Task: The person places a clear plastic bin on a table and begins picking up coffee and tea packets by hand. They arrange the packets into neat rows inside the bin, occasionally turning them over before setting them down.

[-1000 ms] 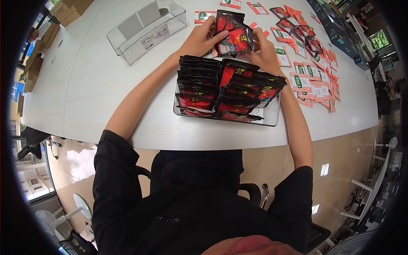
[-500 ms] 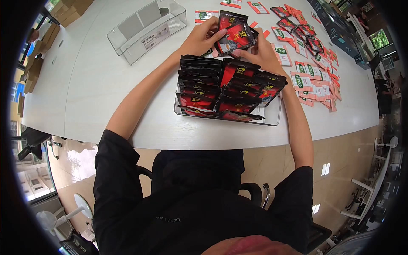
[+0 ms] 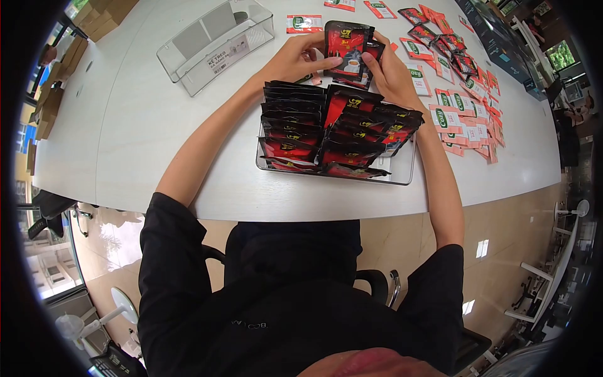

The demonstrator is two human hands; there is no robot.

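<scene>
Worktop, broad, white and smooth, is stretching out before the person. Along its right edge a long dark box is lying. Left of the middle, well back from the near edge, a clear plastic bin with a printed label is resting at a slant. Closer to the near edge, a clear plastic tray is carrying two rows of black-and-red foil sachets. Toward the right edge, pink-and-white Cozy sachets are lying scattered and heaped. The left hand and right hand are grasping at least two overlapping black-and-red G7 packets just beyond the tray, both thumbs pressing on their printed faces.
</scene>
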